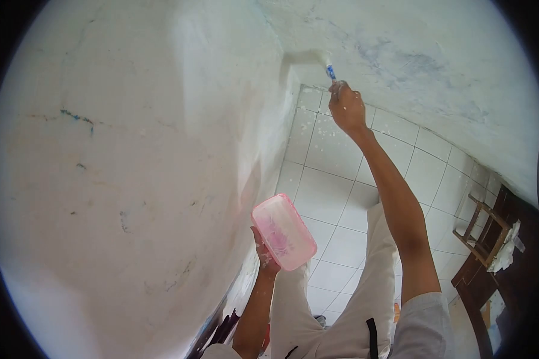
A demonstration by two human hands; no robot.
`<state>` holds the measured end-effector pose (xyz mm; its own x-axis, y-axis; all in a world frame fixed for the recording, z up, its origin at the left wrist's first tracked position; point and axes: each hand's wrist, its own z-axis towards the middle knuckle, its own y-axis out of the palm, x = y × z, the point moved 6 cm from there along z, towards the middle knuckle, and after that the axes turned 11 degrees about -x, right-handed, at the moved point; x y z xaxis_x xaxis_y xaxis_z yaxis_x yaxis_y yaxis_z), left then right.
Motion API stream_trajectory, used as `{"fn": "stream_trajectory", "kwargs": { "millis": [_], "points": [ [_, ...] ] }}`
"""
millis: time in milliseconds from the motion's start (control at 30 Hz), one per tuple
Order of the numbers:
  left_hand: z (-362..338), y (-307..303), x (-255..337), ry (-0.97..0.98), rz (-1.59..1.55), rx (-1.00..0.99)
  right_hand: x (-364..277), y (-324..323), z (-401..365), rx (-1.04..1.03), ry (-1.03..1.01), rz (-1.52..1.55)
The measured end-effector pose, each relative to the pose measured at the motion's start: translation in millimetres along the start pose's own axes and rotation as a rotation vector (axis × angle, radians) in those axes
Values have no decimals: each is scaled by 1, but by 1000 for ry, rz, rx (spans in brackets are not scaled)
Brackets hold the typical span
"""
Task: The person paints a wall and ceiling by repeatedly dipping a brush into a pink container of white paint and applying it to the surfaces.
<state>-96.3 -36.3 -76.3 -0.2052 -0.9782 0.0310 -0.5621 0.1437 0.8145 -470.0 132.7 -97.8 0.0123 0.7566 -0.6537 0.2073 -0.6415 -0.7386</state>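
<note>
My right hand [347, 109] is wrapped round the handle of a paintbrush [331, 72]. Its handle is blue and white, and the bristle end lies at the wall [389, 54] near the corner. Lower down, my left hand [265, 254] holds a pink plastic tub [283, 232] from its left side and underneath. White paint coats the inside of the tub, with a pinker patch of the bottom showing through. Some of the left fingers are hidden beneath the tub. White paint marks my left fingers.
A pale wall [132, 179] with cracks and stains rises close on my left. White floor tiles [335, 149] carry paint splashes near the corner. At the right, a wooden stool [485, 233] with a whitish cloth or plastic [508, 250] stands by a dark wooden door [512, 281].
</note>
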Motion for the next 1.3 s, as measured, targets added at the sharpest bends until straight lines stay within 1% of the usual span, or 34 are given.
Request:
{"fn": "stream_trajectory", "kwargs": {
  "millis": [33,100,133,200,233,300,333,367,433,500,533,567,633,667,700,767,833,900,933,1000,1033,1067,1100,1133,1167,1233,1267,1300],
  "points": [
    [1,-3,2,8,-2,3,-25,-24,-10,-7,-7,-7],
    [1,-13,1,27,-5,20,-59,-66,-29,11,-6,212],
    [1,-19,1,34,-3,27,-63,-73,-30,3,-8,208],
    [-1,-34,0,49,12,44,-67,-83,-33,68,-67,204],
    [-2,-38,0,58,35,59,-55,-72,-28,61,-70,202],
    [-3,-41,0,67,25,65,-2,-26,-8,73,-75,81],
    [-3,-40,0,70,22,69,23,1,-4,79,-101,98],
    [-4,-40,0,72,20,71,37,25,-4,77,-102,102],
    [-4,-38,1,79,21,70,57,74,-6,56,-22,137],
    [-5,-36,2,85,25,66,78,136,-6,149,-61,66],
    [-5,-35,2,84,28,67,83,158,-5,-140,119,473],
    [-5,-34,2,79,30,70,76,162,-5,-137,124,479],
    [-5,-31,3,69,36,76,81,195,3,-252,454,1204],
    [-5,-30,3,67,38,76,78,195,13,-196,431,1225],
    [-5,-28,3,65,40,74,66,189,22,-193,429,1229],
    [-6,-26,4,60,39,71,26,140,44,-35,290,1101],
    [-7,-23,5,57,36,59,-27,88,43,96,228,1181],
    [-7,-21,6,48,31,54,-82,34,23,216,-7,743],
    [-8,-20,6,42,33,55,-99,9,12,222,-3,746],
    [-11,-11,9,54,49,51,-135,-25,-7,184,-157,746],
    [-10,-6,10,63,57,47,-125,-14,5,195,-154,756],
    [-9,-5,11,58,72,48,-108,3,25,262,-166,572],
    [-9,-4,10,57,11,17,-93,15,37,323,-176,385],
    [-7,-3,8,58,-51,-15,-80,24,44,257,-139,365],
    [-6,2,4,54,-44,-12,-60,40,49,261,-133,369],
    [-3,21,2,58,-117,-180,-15,108,59,78,40,158],
    [-3,21,2,60,-112,-177,-3,129,60,76,41,164],
    [-3,20,3,62,-88,-163,11,147,60,84,103,117]
  ]
}}
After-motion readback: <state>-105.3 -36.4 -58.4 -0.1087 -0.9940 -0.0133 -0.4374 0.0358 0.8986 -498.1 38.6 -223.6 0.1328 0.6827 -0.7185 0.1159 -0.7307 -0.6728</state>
